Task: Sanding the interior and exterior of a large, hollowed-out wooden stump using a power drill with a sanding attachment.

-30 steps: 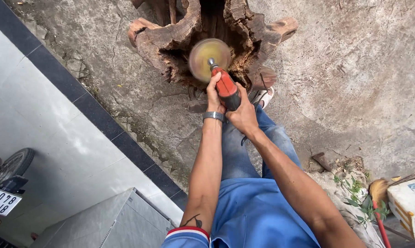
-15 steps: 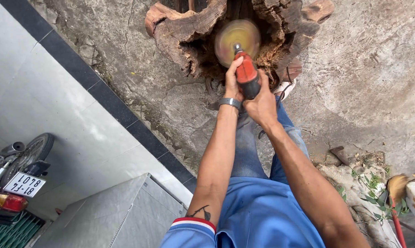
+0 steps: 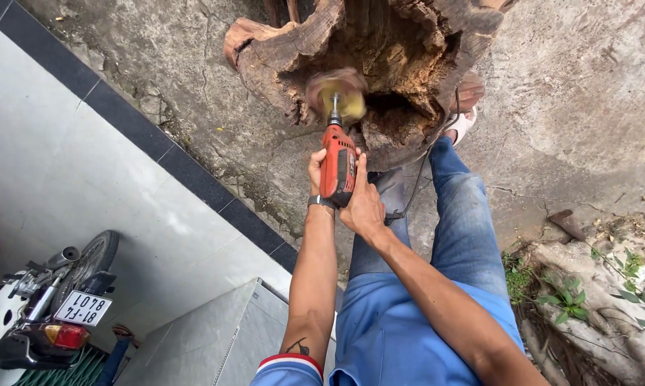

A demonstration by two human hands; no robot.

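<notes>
Seen from above, both hands, left hand (image 3: 315, 170) and right hand (image 3: 365, 207), clench a red drill (image 3: 337, 163); its blurred yellow brush (image 3: 339, 96) presses against a hollow tree stump (image 3: 401, 50) standing on cracked concrete (image 3: 572, 107).

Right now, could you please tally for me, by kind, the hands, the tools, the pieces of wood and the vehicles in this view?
Hands on the drill: 2 (left hand, right hand)
Red power drill with spinning brush wheel: 1
Hollow tree stump: 1
Motorbike: 1
Total: 5
</notes>
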